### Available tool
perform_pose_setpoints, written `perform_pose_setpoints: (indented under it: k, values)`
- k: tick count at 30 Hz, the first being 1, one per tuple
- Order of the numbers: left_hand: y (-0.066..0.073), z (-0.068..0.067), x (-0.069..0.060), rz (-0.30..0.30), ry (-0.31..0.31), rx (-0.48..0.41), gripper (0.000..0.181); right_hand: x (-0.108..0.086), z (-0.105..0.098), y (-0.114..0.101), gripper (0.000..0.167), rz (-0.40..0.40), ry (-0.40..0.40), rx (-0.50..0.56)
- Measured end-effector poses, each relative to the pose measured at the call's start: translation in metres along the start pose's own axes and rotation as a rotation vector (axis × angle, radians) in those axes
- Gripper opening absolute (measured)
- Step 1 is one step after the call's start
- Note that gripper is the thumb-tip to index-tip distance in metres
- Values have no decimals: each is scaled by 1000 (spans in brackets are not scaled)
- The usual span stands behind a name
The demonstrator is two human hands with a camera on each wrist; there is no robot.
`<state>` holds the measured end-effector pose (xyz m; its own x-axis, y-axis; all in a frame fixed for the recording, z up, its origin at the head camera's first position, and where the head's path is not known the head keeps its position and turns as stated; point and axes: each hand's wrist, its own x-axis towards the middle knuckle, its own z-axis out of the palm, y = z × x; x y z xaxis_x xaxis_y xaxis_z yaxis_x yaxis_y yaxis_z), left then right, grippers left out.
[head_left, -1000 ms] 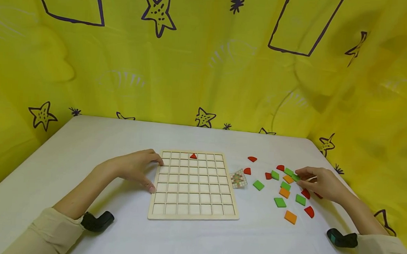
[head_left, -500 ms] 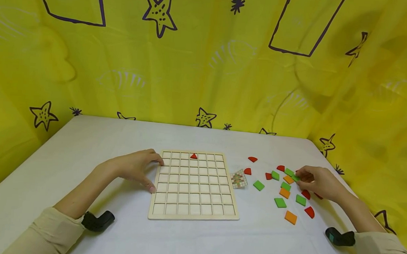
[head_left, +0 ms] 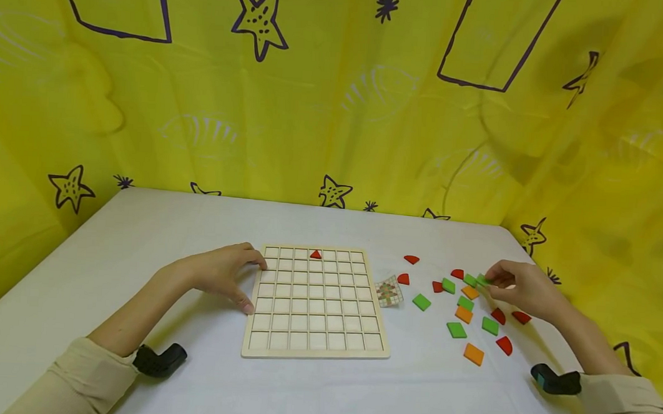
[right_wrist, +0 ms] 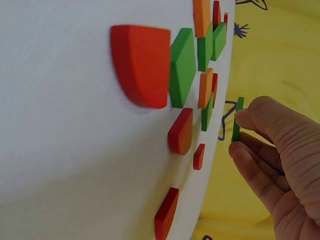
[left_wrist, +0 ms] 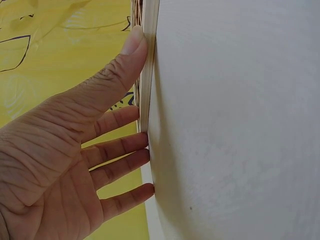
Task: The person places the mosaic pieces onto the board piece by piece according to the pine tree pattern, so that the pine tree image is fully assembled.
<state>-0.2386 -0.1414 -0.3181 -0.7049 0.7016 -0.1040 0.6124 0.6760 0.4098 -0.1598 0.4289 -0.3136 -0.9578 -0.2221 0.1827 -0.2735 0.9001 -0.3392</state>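
Observation:
A wooden grid board (head_left: 315,357) lies flat on the white table, with one red triangular piece (head_left: 315,255) in a cell of its far row. My left hand (head_left: 218,271) touches the board's left edge with spread thumb and fingertips; in the left wrist view the thumb (left_wrist: 131,46) and fingers meet the rim. Over at the right, my right hand (head_left: 526,293) pinches a green tile (right_wrist: 238,120) between thumb and fingers. In the right wrist view that tile is held above the table, apart from the other pieces.
Red quarter-round pieces (head_left: 504,345), orange tiles (head_left: 473,354) and several green tiles (head_left: 456,330) lie scattered right of the board. A small patterned card (head_left: 389,292) sits against the board's right edge. Yellow curtain (head_left: 291,117) hangs behind the table.
My right hand has lifted slightly and moved away from me with the green tile, uncovering a red piece near the wrist. The left hand and the board have stayed put.

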Motion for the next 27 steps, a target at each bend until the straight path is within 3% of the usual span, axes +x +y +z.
perform_pose_setpoints:
  k: [16, 27]
  values:
    - [2, -1, 2, 4, 0, -10, 77, 17, 0, -38, 16, -139, 68, -15]
    - [1, 0, 1, -20, 0, -12, 77, 37, 11, -66, 19, -193, 43, 43]
